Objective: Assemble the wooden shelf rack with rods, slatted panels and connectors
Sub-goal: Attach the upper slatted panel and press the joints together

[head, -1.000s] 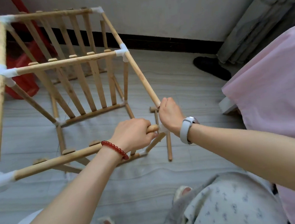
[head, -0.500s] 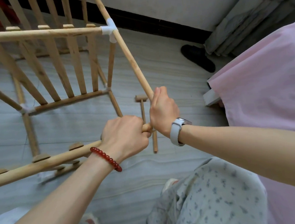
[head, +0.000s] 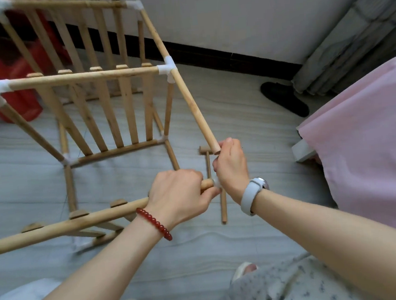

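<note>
The partly built wooden rack (head: pixel 96 91) lies tipped on the grey floor (head: pixel 248 112), its open frame facing the person; white connectors (head: pixel 166 70) join its rods at the corners, and a slatted panel (head: pixel 107 114) spans the far side.

Left hand (head: pixel 179 197): fingers curled fully round the near horizontal rod (head: pixel 67 226), gripping it just short of its free end; that end projects a little past the knuckles toward the right hand; a red bead bracelet (head: pixel 154 223) sits on the wrist.

Right hand (head: pixel 232 168): fingers curled, with the fingertips at the free end of the long diagonal rod (head: pixel 182 89), which runs up and away to a corner connector of the rack; a small white piece (head: pixel 216 181) shows at the base of this hand, just beside the near rod's tip; whether it is a connector held in the palm cannot be told; a pale grey watch (head: pixel 253 195) is on the wrist.

The two rod ends are near each other but apart, not joined; both hands sit at the rack's near right corner, close together and almost touching.

A loose T-shaped wooden piece (head: pixel 222 205) lies on the floor beneath and between the hands; a pink cloth (head: pixel 363 135) is at right; a dark shoe (head: pixel 283 99) rests near the wall (head: pixel 252 13); a red object (head: pixel 17 70) stands behind the rack.
</note>
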